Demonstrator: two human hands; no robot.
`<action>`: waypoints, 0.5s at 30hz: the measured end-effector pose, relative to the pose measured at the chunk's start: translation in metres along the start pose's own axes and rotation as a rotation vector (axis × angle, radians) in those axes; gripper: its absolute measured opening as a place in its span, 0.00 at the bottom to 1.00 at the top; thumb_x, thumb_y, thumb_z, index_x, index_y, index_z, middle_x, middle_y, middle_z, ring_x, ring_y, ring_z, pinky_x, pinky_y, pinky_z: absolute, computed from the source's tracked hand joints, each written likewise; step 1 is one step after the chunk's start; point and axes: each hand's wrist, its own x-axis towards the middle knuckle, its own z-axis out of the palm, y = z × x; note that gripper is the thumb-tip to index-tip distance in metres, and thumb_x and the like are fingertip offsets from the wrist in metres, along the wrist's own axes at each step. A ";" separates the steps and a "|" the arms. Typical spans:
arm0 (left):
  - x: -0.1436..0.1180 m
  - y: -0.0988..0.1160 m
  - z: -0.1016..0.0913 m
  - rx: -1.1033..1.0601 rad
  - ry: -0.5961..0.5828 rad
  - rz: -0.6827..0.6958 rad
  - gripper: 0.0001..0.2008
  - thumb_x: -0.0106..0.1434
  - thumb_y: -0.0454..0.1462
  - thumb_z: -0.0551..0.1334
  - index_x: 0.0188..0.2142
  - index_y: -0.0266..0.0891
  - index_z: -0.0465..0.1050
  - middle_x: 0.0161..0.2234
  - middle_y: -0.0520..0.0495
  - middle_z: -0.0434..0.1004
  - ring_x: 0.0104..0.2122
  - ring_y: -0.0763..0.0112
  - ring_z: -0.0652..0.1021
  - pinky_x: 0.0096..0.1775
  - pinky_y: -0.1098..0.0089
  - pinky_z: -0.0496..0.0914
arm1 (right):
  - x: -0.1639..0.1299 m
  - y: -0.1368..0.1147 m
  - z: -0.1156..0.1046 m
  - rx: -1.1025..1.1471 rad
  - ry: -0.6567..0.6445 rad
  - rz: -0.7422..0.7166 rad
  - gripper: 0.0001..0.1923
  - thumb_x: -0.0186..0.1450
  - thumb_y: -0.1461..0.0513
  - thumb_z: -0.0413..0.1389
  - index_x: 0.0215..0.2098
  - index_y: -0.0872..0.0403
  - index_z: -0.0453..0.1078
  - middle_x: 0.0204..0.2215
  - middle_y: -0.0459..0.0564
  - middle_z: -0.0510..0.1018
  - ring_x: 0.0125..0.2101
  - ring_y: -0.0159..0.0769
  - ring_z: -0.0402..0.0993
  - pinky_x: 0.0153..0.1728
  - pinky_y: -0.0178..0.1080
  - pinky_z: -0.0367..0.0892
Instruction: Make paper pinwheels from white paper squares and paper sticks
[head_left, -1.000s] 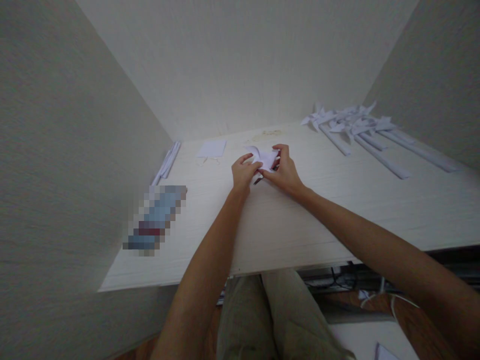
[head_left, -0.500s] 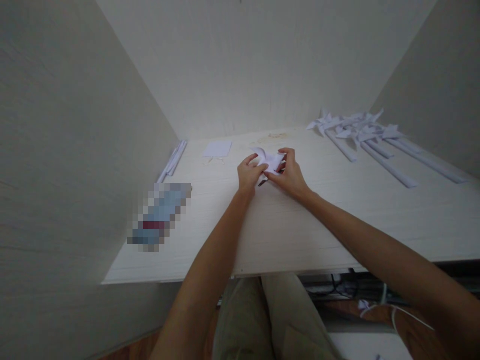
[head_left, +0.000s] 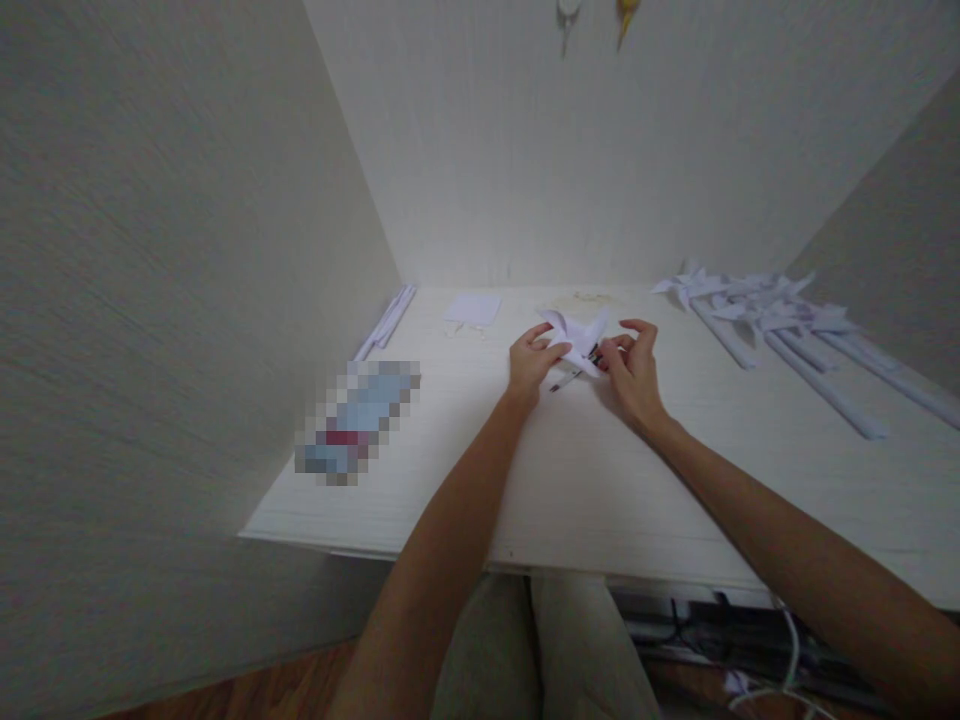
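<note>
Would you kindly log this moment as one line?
left hand: holds paper pinwheel | right hand: holds same | pen: beneath | table

No text, label, brand, number or sign can be read; the object [head_left: 358,420] on the table [head_left: 600,480] is blurred.

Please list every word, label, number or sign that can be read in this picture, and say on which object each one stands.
No text can be read anywhere.
Pixelated object on the table: blurred out, unreadable.
Folded paper piece between the left hand and right hand: plain white, no writing visible.
Flat paper sheet: blank as far as it shows.
Paper pinwheels at the right: no print visible.
</note>
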 end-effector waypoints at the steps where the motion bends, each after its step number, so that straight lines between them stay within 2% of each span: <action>1: 0.001 0.000 -0.001 -0.026 -0.021 -0.014 0.22 0.41 0.29 0.64 0.39 0.35 0.66 0.25 0.51 0.73 0.24 0.77 0.72 0.34 0.71 0.67 | 0.000 0.001 0.000 0.010 0.006 0.010 0.15 0.59 0.57 0.47 0.42 0.51 0.50 0.22 0.41 0.67 0.20 0.30 0.65 0.23 0.34 0.62; 9: 0.001 0.007 -0.012 -0.258 -0.134 -0.123 0.16 0.40 0.28 0.64 0.33 0.34 0.68 0.26 0.51 0.72 0.28 0.75 0.72 0.40 0.65 0.64 | 0.000 0.008 -0.002 0.037 0.038 0.068 0.13 0.54 0.61 0.51 0.37 0.51 0.55 0.20 0.40 0.67 0.22 0.31 0.67 0.24 0.35 0.63; 15: 0.003 0.009 -0.024 -0.480 -0.263 -0.150 0.14 0.42 0.28 0.62 0.32 0.36 0.69 0.27 0.51 0.71 0.28 0.76 0.71 0.39 0.69 0.63 | 0.002 0.008 -0.002 -0.001 0.089 0.166 0.09 0.49 0.62 0.55 0.29 0.53 0.61 0.20 0.42 0.67 0.19 0.29 0.65 0.17 0.32 0.60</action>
